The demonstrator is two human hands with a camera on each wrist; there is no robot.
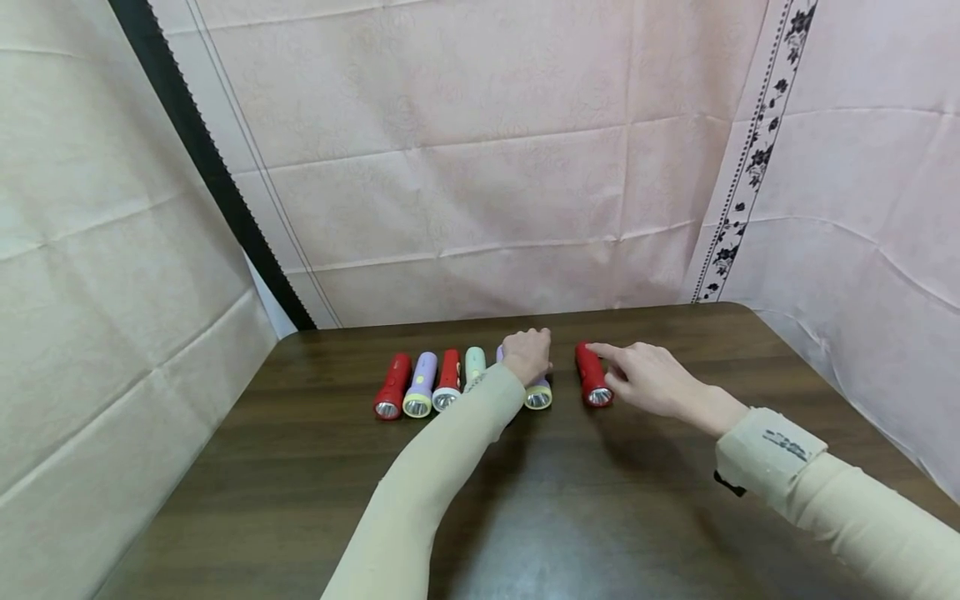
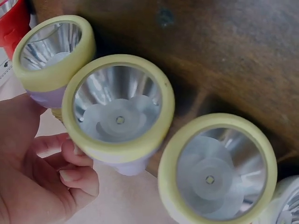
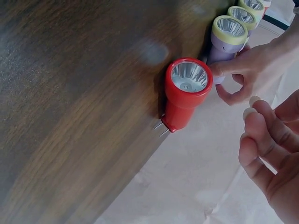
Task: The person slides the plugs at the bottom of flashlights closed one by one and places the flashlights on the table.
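Note:
Near the far table edge, my left hand [image 1: 527, 354] grips a purple flashlight [image 1: 537, 393] with a yellow rim. Its thumb lies along the purple barrel in the right wrist view, the other fingers partly hidden behind. Another purple flashlight [image 2: 119, 112] stands close beside that hand in the left wrist view. To the right lies a red flashlight [image 3: 184, 95], two metal prongs showing at its tail. My right hand [image 1: 651, 377] hovers just right of it, fingers loosely bent. The right wrist view shows a gap between those fingers [image 3: 257, 130] and the red flashlight.
Left of my left hand, a mint flashlight [image 1: 475, 363], a red one with a white rim [image 1: 449, 375], a purple one [image 1: 422, 379] and a red one [image 1: 393, 385] form a row. The brown wooden table [image 1: 300, 508] meets pale cloth [image 1: 450, 183] at the back.

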